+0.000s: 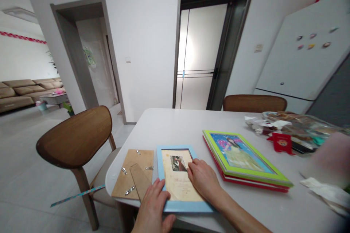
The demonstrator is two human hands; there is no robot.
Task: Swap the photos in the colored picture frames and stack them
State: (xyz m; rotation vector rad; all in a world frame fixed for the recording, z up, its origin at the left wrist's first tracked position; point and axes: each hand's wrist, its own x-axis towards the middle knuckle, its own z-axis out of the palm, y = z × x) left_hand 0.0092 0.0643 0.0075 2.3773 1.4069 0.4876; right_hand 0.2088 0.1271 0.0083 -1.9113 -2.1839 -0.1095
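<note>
A light blue picture frame [188, 206] lies at the table's near edge, with a cream printed sheet [179, 185] and a small photo inside it. My left hand [155, 204] rests at the frame's lower left side, fingers apart and holding nothing. On the right part of the sheet lies my right hand [203, 180], its fingers bent together near the small photo; whatever is under the fingertips is hidden. Left of the frame is a brown backing board [123, 184] with metal clips and a stand leg [140, 180].
Green and red frames [243, 156] are stacked right of the blue one. Farther right lie a red packet [282, 143], plastic bags [298, 125] and white tissue [322, 193]. Wooden chairs stand at the left [79, 138] and far side [254, 103].
</note>
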